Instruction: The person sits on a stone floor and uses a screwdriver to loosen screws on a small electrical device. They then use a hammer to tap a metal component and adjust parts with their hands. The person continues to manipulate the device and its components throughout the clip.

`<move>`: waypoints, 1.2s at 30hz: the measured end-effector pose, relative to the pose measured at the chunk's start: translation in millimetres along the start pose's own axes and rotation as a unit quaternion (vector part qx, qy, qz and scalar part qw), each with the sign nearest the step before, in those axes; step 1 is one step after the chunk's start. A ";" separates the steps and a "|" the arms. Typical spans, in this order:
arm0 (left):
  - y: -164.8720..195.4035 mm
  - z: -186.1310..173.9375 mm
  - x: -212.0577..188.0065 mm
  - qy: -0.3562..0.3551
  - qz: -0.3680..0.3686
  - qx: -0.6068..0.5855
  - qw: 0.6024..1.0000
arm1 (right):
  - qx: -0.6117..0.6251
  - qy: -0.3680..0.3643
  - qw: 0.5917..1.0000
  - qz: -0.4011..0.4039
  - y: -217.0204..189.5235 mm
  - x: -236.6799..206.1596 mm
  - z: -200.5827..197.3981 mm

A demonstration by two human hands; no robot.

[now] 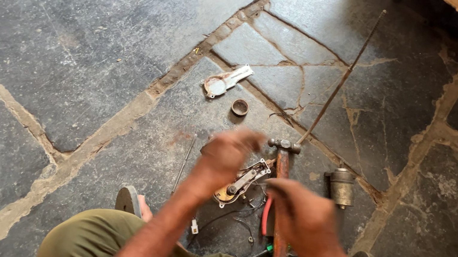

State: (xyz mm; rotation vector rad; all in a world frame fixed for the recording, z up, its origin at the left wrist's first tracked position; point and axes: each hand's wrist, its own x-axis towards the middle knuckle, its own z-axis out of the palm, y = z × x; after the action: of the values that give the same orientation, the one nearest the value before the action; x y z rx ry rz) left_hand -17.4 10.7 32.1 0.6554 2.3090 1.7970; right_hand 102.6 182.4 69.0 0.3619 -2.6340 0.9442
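My left hand (226,153) is motion-blurred, fingers curled, hovering just over a small metal bracket assembly with a brass-coloured disc (240,183) and black wires on the stone floor. My right hand (302,213) is close beside it on the right, fingers bent inward over the wooden handle of a hammer (284,154). Blur and the backs of the hands hide whether either hand grips anything. The hammer lies with its steel head away from me.
A grey cylindrical motor part (342,188) stands right of the hammer. A long thin rod (340,81) runs up to the far right. A flat metal plate (225,81), a small ring (239,107), a short pin (183,164), red-handled pliers (266,214) and my sandal (130,199) lie around.
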 end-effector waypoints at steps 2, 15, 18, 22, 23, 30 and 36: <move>3.6 21.5 -9.5 -0.159 -0.027 -0.013 0.987 | -0.039 0.061 0.997 -0.013 17.1 -1.4 -17.5; -6.8 3.6 -9.2 0.098 -0.132 -0.428 0.889 | -0.048 -0.032 0.998 0.010 -21.2 -3.8 53.6; 1.1 6.7 -15.4 0.056 -0.142 -0.497 0.854 | -0.059 -0.073 0.995 -0.038 -18.5 -5.6 61.3; 8.6 7.7 -11.4 0.110 -0.175 -0.347 0.915 | -0.006 -0.107 0.994 0.013 -19.9 -8.8 61.2; 8.3 5.0 -8.3 0.127 -0.180 -0.348 0.911 | 0.008 -0.078 0.997 0.015 -22.8 -9.7 60.2; -1.1 -7.8 -5.5 0.114 -0.185 -0.324 0.921 | 0.159 -0.026 0.978 0.129 -39.9 -2.8 43.2; 6.4 0.8 -9.0 -0.092 -0.267 0.040 0.958 | -0.006 -0.067 0.996 0.050 -32.5 0.2 7.3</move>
State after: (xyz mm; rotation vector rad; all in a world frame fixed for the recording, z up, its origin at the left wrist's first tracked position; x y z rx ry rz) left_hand -7.4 8.9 36.6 0.1650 2.1644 1.3417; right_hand 111.9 153.2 82.2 0.3041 -2.8021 0.9655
